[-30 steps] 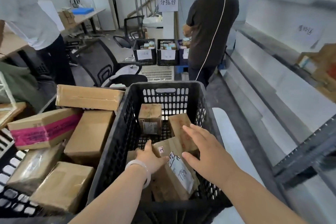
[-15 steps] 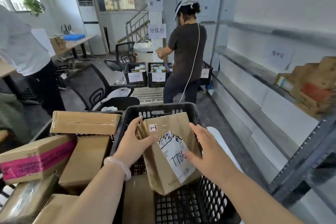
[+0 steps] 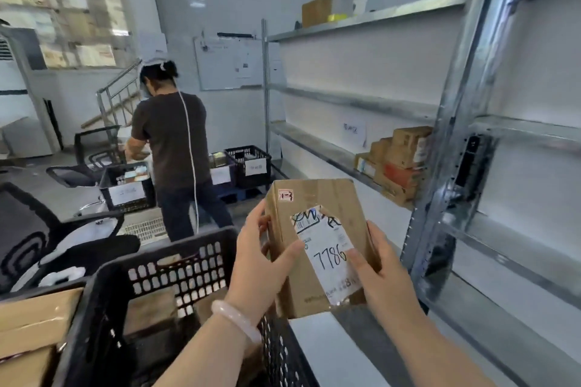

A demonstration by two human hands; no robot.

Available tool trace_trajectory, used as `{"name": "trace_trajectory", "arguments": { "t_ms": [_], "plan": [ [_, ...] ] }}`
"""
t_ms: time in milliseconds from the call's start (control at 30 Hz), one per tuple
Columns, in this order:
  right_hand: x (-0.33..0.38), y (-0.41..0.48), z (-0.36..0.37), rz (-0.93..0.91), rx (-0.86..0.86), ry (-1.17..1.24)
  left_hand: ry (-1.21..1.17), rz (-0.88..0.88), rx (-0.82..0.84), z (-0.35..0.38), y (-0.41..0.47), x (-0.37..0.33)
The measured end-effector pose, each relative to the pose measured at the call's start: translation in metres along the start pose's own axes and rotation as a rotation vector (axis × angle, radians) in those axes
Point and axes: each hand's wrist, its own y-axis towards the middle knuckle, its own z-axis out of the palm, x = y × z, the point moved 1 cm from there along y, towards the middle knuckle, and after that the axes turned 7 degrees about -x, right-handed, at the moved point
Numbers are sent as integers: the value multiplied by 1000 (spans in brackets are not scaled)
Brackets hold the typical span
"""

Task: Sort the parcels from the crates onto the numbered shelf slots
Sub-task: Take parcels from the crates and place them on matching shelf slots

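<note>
Both hands on one brown parcel (image 3: 317,248), held up over the black crate (image 3: 163,273) w/ the metal shelf (image 3: 352,100) to the right. Left hand (image 3: 261,264) grips its left edge, right hand (image 3: 382,276) the lower right corner. White label (image 3: 327,251) reads "7786" in marker (rest too small to read); small red-and-white sticker (image 3: 285,195) at top left.

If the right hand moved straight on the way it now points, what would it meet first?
The parcel itself: the right hand grips its right edge. Beyond it the way looks free, perhaps as far as the far black crate on the floor; depth is unclear.
</note>
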Motion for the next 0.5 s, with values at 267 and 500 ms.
{"name": "trace_trajectory", "arguments": {
  "t_ms": [267, 500],
  "plan": [
    [-14, -6, -148, -34, -396, -68, 46, 244, 349, 163, -34, -37],
    [-24, -6, -299, -87, -575, -168, -8, 317, 505, 319, -71, -86]
  ]
}}
